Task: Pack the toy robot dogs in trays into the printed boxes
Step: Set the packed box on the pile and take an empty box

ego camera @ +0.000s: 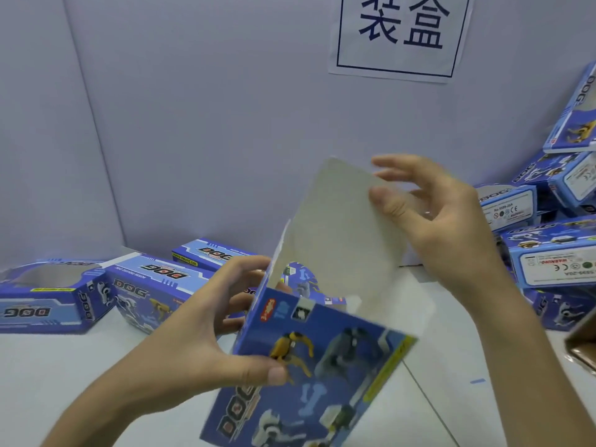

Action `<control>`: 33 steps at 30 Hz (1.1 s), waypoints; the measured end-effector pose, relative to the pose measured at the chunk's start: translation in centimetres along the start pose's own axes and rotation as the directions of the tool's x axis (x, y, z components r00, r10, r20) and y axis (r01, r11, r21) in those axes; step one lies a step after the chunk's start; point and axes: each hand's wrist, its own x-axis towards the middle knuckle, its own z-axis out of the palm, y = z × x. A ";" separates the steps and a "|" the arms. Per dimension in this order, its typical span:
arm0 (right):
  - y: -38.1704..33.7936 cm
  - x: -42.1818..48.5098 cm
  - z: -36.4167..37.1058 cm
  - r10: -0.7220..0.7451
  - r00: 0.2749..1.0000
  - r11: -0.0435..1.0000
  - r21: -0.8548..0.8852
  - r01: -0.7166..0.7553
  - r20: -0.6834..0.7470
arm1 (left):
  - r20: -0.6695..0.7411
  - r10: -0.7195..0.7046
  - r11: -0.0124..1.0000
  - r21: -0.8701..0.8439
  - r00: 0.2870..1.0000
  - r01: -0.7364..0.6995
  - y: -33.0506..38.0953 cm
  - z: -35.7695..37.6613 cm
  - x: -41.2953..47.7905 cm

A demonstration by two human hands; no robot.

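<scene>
A blue printed box (322, 375) with pictures of a yellow and a white robot dog is held tilted above the table, its top end open. My left hand (206, 337) grips its left side, thumb on the printed front and fingers behind. My right hand (432, 214) pinches the upper edge of the box's tall grey inner flap (338, 227), thumb in front and fingers behind. Inside the opening a printed card insert (301, 280) shows. No toy dog or tray is visible apart from that.
Three printed boxes (142, 291) lie on the white table at the left, one with a clear window. A pile of several closed boxes (554, 227) stacks at the right against the wall. A brown carton corner (583, 350) sits at the right edge. A paper sign (400, 30) hangs on the wall.
</scene>
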 end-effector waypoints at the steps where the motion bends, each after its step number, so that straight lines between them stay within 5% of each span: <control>1: 0.2 0.2 0.1 0.067 0.997 0.998 0.000 -0.067 -0.025 | -0.063 0.007 1.000 0.001 0.998 -0.007 -0.1 0.1 0.2; 4: 0.3 0.2 0.7 0.356 0.922 0.924 0.089 -0.372 0.154 | -0.218 0.022 1.000 0.007 0.976 -0.021 -0.5 0.4 0.5; 7: 1.0 -0.1 1.6 0.464 0.828 0.851 0.102 -0.516 0.314 | -0.247 0.008 1.000 0.031 0.969 -0.001 -1.3 0.5 0.7; 10: 1.7 -0.2 2.6 0.486 0.833 0.856 0.048 -0.514 0.264 | -0.250 -0.057 0.997 0.034 0.967 0.067 -2.1 0.5 0.9; 15: 2.8 -0.8 4.2 0.461 0.831 0.887 -0.169 -0.429 0.312 | -0.095 -0.228 0.926 0.287 0.969 0.246 -1.7 -0.7 0.4; 19: 3.1 -1.0 5.3 0.435 0.848 0.900 -0.123 -0.418 0.302 | -0.280 -0.214 0.860 0.401 0.936 0.316 -1.5 -2.4 0.0; 25: 3.2 -1.4 7.2 0.311 0.898 0.950 -0.119 -0.288 0.311 | -0.379 -0.197 0.973 0.040 0.904 0.228 -0.5 -3.3 0.0; 33: 3.6 -1.4 7.8 0.274 0.871 0.954 0.001 -0.300 0.407 | -0.418 -0.293 0.956 -0.107 0.860 0.274 -1.1 -3.8 0.2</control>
